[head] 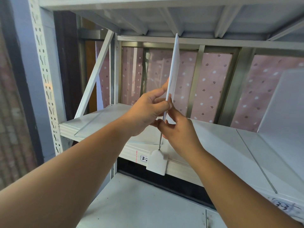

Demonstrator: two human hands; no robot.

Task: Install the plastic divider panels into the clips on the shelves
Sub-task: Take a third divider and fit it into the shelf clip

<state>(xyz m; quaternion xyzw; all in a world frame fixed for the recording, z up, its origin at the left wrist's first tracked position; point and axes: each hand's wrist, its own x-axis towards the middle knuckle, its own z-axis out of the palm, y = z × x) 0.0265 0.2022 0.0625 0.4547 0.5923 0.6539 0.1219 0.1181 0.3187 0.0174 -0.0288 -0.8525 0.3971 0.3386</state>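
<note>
White metal shelf (222, 142) before a curtained window (212, 86); both hands (148, 111) (179, 130) pinch the upright divider panel (173, 69).

The clip (157, 162) covers part of the shelf label (144, 158); a second divider panel (286, 102) runs off-frame.

- A window (213, 83) with dull metal frames runs behind the rack — daylight comes through it.
- Pink curtain (266, 89) with pale and dark spots covers the glass.
- Dark wooden post (67, 63) at left, beside a blurred brick wall (11, 129).
</note>
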